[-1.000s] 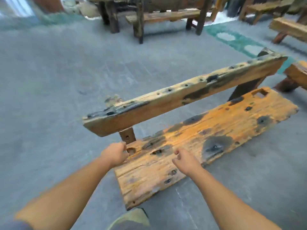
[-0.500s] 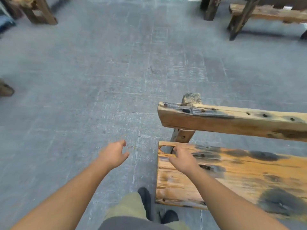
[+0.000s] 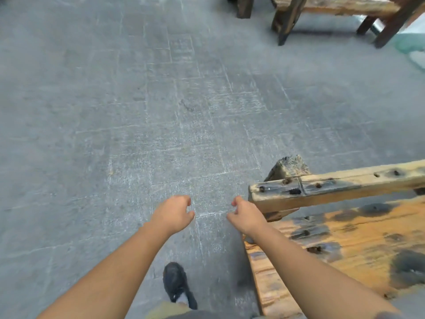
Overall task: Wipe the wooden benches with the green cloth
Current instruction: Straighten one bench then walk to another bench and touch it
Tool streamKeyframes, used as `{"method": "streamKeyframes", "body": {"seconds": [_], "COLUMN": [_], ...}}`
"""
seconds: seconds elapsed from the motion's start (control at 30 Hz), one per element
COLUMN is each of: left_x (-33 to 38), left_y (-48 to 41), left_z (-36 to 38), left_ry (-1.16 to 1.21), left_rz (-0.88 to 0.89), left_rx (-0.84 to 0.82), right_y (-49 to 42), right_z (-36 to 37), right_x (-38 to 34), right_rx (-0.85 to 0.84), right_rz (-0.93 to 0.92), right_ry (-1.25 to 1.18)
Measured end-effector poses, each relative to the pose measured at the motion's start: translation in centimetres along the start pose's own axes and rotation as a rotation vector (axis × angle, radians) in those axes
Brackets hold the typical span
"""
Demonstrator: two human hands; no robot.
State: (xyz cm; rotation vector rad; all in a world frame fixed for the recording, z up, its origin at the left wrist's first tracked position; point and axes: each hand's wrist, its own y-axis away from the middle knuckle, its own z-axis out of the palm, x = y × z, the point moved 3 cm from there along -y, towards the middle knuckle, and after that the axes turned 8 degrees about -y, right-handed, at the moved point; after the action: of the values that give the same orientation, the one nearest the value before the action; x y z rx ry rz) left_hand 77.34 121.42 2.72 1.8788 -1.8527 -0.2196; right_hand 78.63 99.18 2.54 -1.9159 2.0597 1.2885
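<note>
Hands are shown extended forward over a grey stone-tiled floor (image 3: pixel 138 111), viewed from above. The left hand (image 3: pixel 173 212) is held palm down, its fingers loosely curled with thumb and forefinger apart; nothing is held in it. The right hand (image 3: pixel 248 217) is posed in mirror fashion, fingers loosely bent and holding nothing, with the two thumbs turned toward each other across a gap of bare floor.

The near bench (image 3: pixel 358 229), of weathered orange-brown wood with dark stains, is located at the lower right. Its seat plank (image 3: pixel 345 249) is crossed at the near corner by the right forearm. Its top rail (image 3: pixel 333 187), pale and marked with dark holes, ends just beside the right hand; whether they touch cannot be determined. A rough grey post (image 3: pixel 289 168) is seen behind the rail's end.

A far bench (image 3: pixel 333 5) with dark legs is placed at the upper right, well apart from the hands. A teal patch (image 3: pixel 411 43) is visible on the floor at the right edge. A dark shoe (image 3: pixel 176 282) is set on the floor below the left forearm.
</note>
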Motion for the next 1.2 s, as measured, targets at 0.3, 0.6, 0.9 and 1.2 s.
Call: {"method": "streamKeyframes", "body": {"seconds": [0.3, 0.6, 0.9, 1.2], "left_x": [-0.8, 6.0, 22.9, 42.0], "left_y": [-10.6, -28.8, -41.8, -47.5], "left_z": [-5.7, -13.6, -18.3, -16.8], "left_ry": [-0.054, -0.208, -0.365, -0.606], "left_rz": [0.176, 0.327, 0.718, 1.359], "left_rx": [-0.048, -0.003, -0.168, -0.35], "right_y": [-7.8, -21.9, -26.9, -22.5], "right_z": [-4.2, -10.3, -23.0, -27.7], "right_x": [-3.5, -1.2, 3.8, 9.0], "right_rx": [0.14, 0.163, 0.439, 0.866], "right_rz": [0.167, 0.297, 0.546, 1.068], "right_ry": [-0.106, -0.347, -0.505, -0.823]}}
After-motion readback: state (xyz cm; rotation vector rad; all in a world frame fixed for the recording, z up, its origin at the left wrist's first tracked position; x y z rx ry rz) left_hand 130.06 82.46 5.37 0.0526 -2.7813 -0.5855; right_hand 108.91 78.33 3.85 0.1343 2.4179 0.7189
